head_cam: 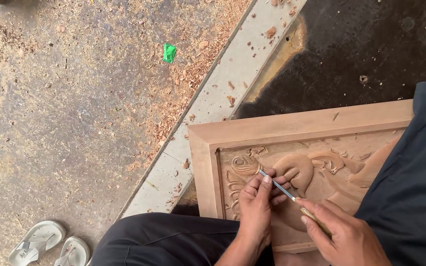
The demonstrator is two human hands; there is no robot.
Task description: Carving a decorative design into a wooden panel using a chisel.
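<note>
1. My left hand rested on the carved wooden panel, fingers pinched around the metal shaft of the carving chisel close to its tip.
2. My right hand was closed around the chisel's handle, low and to the right, so both hands were clamped on the one tool, apart along its length.
3. The panel lay across my lap, its plain frame toward the floor, and the blade tip sat at the raised relief near the panel's left side.
4. I judged the main risk to be a slip: too hard a push from the right hand could send the edge skating across the finished curves, or into my left fingers just beside the blade.
5. The thin raised ridges looked liable to chip if I levered against the grain.
6. Room was tight: the frame's inner edge stood near the tip on the left, and my knees hemmed the panel below. The shaving-strewn floor beyond lay open, with sandals well apart.
</note>
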